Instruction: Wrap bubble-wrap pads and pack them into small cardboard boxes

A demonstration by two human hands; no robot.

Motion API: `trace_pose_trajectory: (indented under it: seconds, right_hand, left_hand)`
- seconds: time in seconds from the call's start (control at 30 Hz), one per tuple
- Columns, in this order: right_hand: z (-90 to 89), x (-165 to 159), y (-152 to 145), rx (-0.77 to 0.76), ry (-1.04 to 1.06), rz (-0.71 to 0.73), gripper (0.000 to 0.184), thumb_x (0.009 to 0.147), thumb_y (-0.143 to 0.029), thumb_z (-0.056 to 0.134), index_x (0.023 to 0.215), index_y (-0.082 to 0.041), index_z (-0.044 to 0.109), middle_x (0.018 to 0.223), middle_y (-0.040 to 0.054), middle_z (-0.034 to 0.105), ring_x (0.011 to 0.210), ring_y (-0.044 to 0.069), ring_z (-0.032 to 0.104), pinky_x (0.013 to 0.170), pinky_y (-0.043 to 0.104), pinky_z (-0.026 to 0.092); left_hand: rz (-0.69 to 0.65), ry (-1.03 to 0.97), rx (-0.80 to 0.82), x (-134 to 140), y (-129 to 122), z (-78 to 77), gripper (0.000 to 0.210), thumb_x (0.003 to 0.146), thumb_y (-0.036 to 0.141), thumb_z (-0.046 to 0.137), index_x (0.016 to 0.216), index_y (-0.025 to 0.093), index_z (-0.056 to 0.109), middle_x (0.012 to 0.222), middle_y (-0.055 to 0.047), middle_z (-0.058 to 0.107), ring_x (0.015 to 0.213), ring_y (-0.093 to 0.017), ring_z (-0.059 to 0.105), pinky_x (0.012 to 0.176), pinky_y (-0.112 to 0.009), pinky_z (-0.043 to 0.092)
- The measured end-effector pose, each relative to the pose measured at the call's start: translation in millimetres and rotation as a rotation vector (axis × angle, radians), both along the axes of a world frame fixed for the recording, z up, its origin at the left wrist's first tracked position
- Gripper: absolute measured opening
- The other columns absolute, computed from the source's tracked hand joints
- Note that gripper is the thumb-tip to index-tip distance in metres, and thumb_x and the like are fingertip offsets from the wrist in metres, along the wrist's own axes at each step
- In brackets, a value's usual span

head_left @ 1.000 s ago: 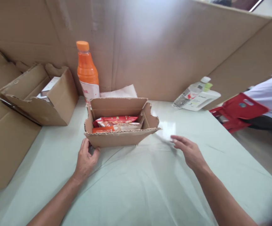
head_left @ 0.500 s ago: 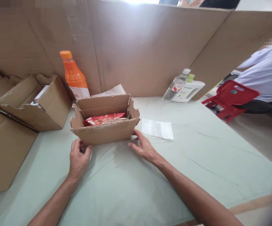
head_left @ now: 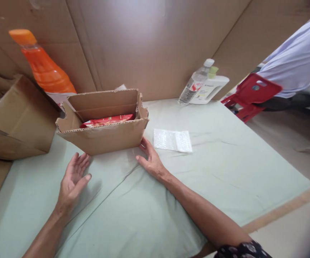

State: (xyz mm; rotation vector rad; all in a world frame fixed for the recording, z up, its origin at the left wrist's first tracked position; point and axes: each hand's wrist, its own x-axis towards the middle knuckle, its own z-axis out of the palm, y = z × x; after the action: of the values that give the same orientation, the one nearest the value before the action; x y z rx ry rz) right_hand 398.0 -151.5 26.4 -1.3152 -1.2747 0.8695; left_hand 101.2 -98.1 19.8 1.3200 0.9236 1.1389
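An open cardboard box (head_left: 114,136) stands on the green-covered table, with a red snack packet (head_left: 109,120) inside; the packet's lower part is hidden by the front wall. My left hand (head_left: 72,181) is off the box's near left corner, palm turned inward, fingers spread and holding nothing. At the near right corner my right hand (head_left: 151,159) has its fingers against the box's lower edge, thumb apart, not gripping it. A folded piece of bubble wrap (head_left: 172,140) lies just right of the box.
Behind the box on the left stands a bottle of orange drink (head_left: 48,73). More cardboard boxes (head_left: 31,122) line the left side. A clear water bottle (head_left: 196,84) and a white jug (head_left: 211,91) lean near the back cardboard wall (head_left: 144,46). A person sits on a red chair (head_left: 257,93) at right.
My left hand has come away from the box's left corner and opened. My right hand stays by the right corner. The view has shifted, moving the scene left and up in the picture.
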Motion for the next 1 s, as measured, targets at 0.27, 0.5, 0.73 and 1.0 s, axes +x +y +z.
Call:
trace_pose_trajectory:
  seconds: [0.27,0.5,0.73,1.0]
  right_hand:
    - [9.5,24.8,-31.3,-0.104,-0.626,0.015,0.060,0.091,-0.031,0.058,0.148,-0.015,0.052,0.161,0.0190,0.042,0.151,0.036,0.037,0.123,0.059,0.034]
    - [9.9,50.5,-121.2,0.054,-1.027,0.219,0.049,0.094,-0.021,0.052,0.143,-0.021,0.060,0.154,0.0134,0.053,0.143,0.035,0.050,0.110,0.059,0.048]
    - [61.0,106.0,-23.0,0.019,-0.754,-0.185,0.025,0.094,-0.033,0.057,0.111,-0.027,0.075,0.114,0.0078,0.077,0.108,0.027,0.071,0.097,0.049,0.056]
    - [95.3,82.9,243.3,-0.061,-0.641,-0.303,0.013,0.085,-0.030,0.068,0.084,-0.017,0.071,0.098,0.0115,0.074,0.099,0.029,0.068,0.097,0.048,0.050]
  left_hand:
    - [-0.037,0.171,0.091,-1.3,-6.5,-7.4,0.080,0.090,0.033,0.071,0.159,0.035,0.030,0.157,-0.014,0.048,0.134,-0.031,0.059,0.118,-0.059,0.041]
    - [-0.209,0.967,0.779,5.0,-46.5,-9.7,0.074,0.092,0.045,0.064,0.159,0.030,0.036,0.163,-0.012,0.041,0.149,-0.036,0.040,0.126,-0.057,0.025]
    - [-0.375,1.026,1.159,14.2,-89.8,-2.4,0.074,0.087,0.064,0.062,0.147,0.022,0.056,0.162,-0.016,0.042,0.156,-0.034,0.028,0.131,-0.052,0.004]
    - [-0.333,0.856,1.281,39.1,-105.4,-42.9,0.032,0.094,0.025,0.066,0.125,0.032,0.070,0.140,-0.003,0.067,0.146,-0.023,0.048,0.133,-0.047,0.019]
